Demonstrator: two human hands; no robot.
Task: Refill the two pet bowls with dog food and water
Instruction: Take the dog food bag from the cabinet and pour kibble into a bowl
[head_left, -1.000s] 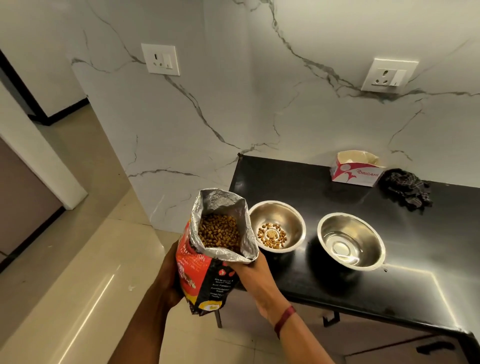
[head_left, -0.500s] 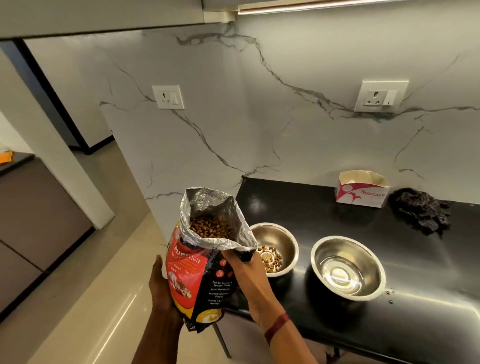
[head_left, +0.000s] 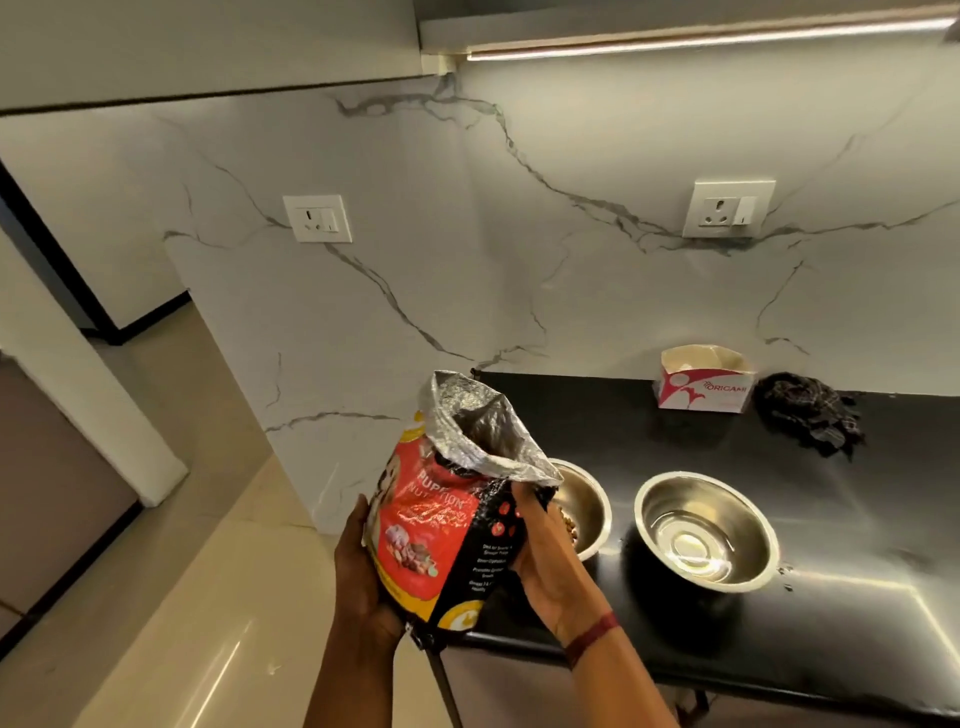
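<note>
Fingers (head_left: 521, 506) of the right hand (head_left: 545, 556) are gripping the dog food bag (head_left: 441, 525) just under its open foil mouth. The left hand (head_left: 363, 566) is cupping the base. The bag's long axis is tilting mouth-right toward the kibble bowl (head_left: 584, 506), which is sitting on the worktop (head_left: 857, 519) just beside the right hand. The water bowl (head_left: 706, 530) is sitting further right.

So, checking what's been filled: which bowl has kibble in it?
The left bowl, partly behind the bag: brown kibble lies in its bottom. The right bowl holds only clear liquid.

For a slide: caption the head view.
Left hand and right hand hold an open food bag near a kibble bowl and a water bowl on a black counter.
</note>
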